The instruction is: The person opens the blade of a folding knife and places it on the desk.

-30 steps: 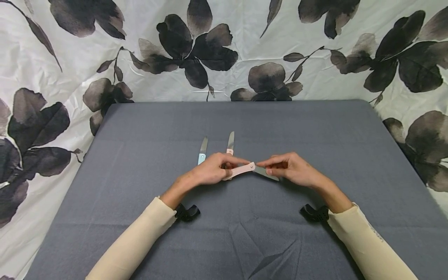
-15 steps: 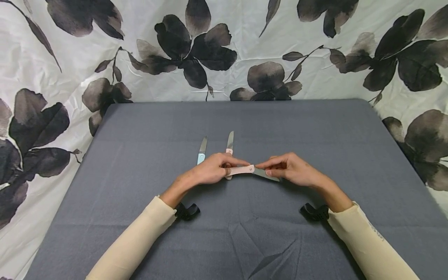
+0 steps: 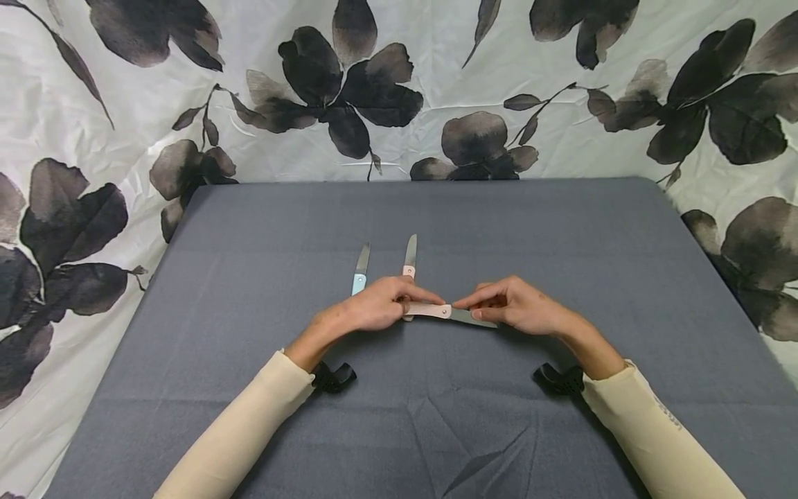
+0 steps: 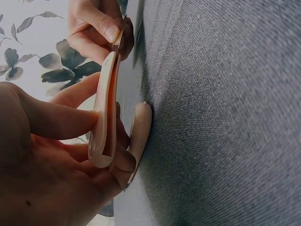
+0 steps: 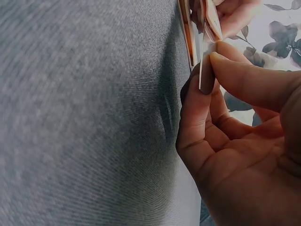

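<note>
Between both hands is a pink-handled folding knife (image 3: 427,310), its blade swung out nearly in line with the handle. My left hand (image 3: 379,305) pinches the handle (image 4: 104,110) between thumb and fingers, and its slot faces the table side in the left wrist view. The blade (image 5: 206,75) is pinched by the thumb and fingers of my right hand (image 3: 526,306). A second pink folding knife (image 3: 409,260) lies unfolded just beyond my left hand, which covers part of its handle. Left of it lies an unfolded light-blue folding knife (image 3: 359,277), its lower end hidden behind the hand.
A grey cloth (image 3: 349,443) covers the table, with creases near the front. Behind and at the sides hangs a white sheet (image 3: 430,41) with dark flowers. Black wrist mounts (image 3: 334,379) sit below the cream sleeves (image 3: 243,423).
The held knife's handle has tilted and lowered slightly toward me, so handle and blade now lie straighter. Both hands keep their grip; the two knives on the table have not moved.
</note>
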A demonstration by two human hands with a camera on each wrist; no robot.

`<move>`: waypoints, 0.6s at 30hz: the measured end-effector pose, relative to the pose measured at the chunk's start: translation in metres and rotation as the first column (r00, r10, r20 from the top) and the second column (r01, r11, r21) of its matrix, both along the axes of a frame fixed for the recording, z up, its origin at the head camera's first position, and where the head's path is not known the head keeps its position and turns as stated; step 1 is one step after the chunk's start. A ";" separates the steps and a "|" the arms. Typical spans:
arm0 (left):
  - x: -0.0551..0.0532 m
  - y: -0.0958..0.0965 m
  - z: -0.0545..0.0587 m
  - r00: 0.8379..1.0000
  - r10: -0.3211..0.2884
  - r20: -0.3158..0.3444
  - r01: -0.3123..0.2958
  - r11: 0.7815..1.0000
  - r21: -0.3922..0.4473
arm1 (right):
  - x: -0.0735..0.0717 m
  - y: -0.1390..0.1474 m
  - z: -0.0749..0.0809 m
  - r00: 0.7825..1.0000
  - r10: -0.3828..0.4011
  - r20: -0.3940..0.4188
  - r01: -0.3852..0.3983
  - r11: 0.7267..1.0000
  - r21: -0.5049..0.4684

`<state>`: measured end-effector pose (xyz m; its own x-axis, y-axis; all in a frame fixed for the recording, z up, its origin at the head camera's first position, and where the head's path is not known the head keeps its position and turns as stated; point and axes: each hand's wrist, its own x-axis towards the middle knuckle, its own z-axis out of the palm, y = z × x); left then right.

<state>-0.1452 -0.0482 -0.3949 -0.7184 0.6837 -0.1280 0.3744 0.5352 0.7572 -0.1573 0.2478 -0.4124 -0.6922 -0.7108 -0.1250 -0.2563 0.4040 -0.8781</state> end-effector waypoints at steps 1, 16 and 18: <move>0.001 0.000 0.000 1.000 0.000 -0.004 0.000 1.000 -0.006 | 0.000 0.000 0.000 1.000 0.002 0.002 -0.002 1.000 0.007; 0.003 -0.004 0.002 0.999 0.007 -0.046 -0.006 1.000 0.030 | 0.003 -0.004 0.005 0.997 -0.064 -0.045 0.064 0.998 0.007; 0.004 -0.004 -0.001 0.998 0.043 -0.045 -0.041 0.997 0.060 | 0.003 -0.004 0.008 0.986 -0.145 -0.076 0.146 0.989 0.006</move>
